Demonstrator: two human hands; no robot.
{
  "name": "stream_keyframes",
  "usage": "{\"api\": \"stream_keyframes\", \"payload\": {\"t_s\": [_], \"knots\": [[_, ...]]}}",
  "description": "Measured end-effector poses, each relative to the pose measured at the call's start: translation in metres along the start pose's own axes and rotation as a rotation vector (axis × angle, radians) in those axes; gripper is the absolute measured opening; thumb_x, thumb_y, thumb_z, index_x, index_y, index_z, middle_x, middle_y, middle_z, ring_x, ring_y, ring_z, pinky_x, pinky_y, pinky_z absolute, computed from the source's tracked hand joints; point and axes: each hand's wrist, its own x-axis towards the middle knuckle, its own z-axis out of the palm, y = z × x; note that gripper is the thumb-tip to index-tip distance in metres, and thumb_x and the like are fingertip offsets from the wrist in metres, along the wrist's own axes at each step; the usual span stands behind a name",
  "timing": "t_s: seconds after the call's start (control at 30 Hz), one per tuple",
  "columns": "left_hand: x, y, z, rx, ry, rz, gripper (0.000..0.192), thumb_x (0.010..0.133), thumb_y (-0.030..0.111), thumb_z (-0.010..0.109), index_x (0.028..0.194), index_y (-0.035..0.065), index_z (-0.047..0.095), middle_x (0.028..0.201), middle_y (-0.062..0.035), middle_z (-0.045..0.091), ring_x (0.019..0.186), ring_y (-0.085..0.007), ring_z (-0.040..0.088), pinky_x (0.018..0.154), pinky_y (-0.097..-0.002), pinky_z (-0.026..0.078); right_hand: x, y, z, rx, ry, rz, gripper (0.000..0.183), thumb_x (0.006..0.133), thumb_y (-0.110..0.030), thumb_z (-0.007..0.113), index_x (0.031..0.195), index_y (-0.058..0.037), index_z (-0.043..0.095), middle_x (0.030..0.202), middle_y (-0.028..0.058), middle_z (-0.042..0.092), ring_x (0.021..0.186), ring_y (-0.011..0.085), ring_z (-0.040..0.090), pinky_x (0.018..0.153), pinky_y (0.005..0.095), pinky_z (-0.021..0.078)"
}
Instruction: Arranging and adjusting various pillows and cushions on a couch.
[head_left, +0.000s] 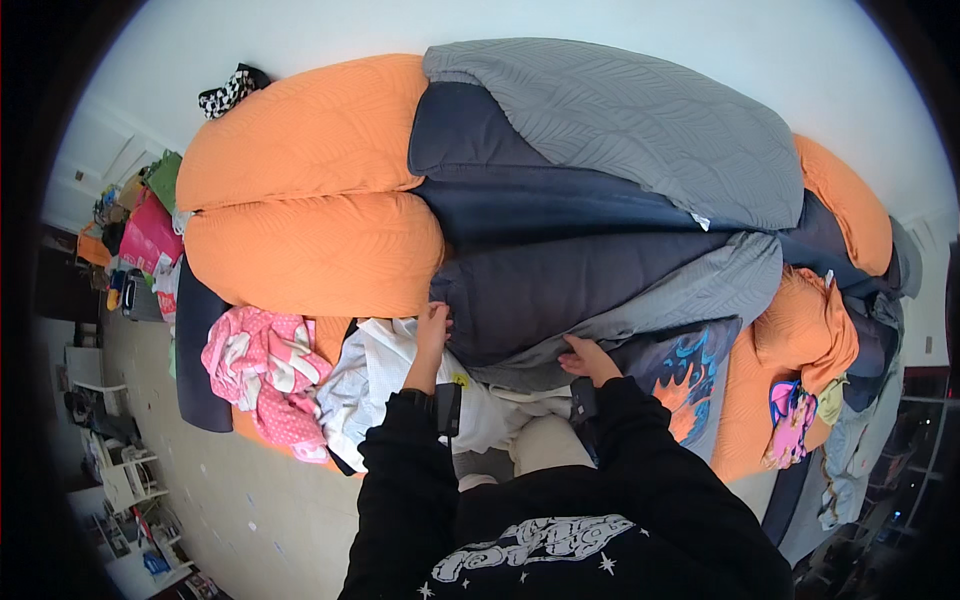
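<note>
In front of me on the sofa lies a dark navy seat cushion (577, 281), with a grey quilted cover (667, 292) drawn over its right end and along its near edge. My left hand (433, 330) touches the cushion's left end, beside an orange-covered seat cushion (315, 255). Whether its fingers grip the fabric is hard to see. My right hand (589, 358) rests at the near edge of the grey cover, thumb and fingers partly curled; a firm hold on the cloth does not show. Just right of it leans a dark pillow (686, 382) with a blue and orange print.
A grey quilted cover (645, 127) hangs over the dark backrest (472, 127). Pink dotted fabric (262, 367) and white cloth (390, 349) lie on the left. Crumpled orange fabric (806, 322) and a pink patterned cloth (791, 427) are at the right. Bags (150, 232) stand beyond the left armrest.
</note>
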Motion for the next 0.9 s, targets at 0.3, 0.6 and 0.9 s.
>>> {"api": "stream_keyframes", "payload": {"t_s": [0.3,0.6,0.9], "knots": [[0.031,0.016,0.018,-0.088,-0.032,0.249,0.048,0.065,0.014,0.054,0.108,-0.0002,0.037,0.103,-0.0135,0.045,0.095,-0.0229,0.043,0.081,-0.0275,0.034,0.001,0.027,0.013,0.36,0.101,-0.116,0.031,0.065,-0.023,0.054,0.09,-0.01,0.043,0.096,0.0057,0.039,0.095,0.0203,0.037,0.084,0.0368,0.0288],[0.089,-0.032,0.019,0.389,0.101,0.438,0.058,0.06,0.024,0.058,0.108,-0.0004,0.037,0.104,-0.0198,0.044,0.099,-0.031,0.042,0.083,-0.0329,0.033,0.024,0.05,-0.004,0.792,-0.107,-0.174,0.028,0.062,-0.019,0.054,0.085,-0.0105,0.041,0.09,0.0041,0.042,0.094,0.019,0.038,0.087,0.0312,0.0269],[0.076,-0.013,0.013,0.548,0.013,0.327,0.062,0.058,0.03,0.058,0.105,-0.0036,0.039,0.101,-0.0236,0.046,0.097,-0.0328,0.043,0.082,-0.0333,0.034,-0.009,0.044,0.039,0.567,-0.329,-0.15,0.019,0.069,-0.016,0.057,0.084,-0.0136,0.046,0.086,0.0,0.045,0.086,0.0161,0.042,0.082,0.0287,0.0292]]}}
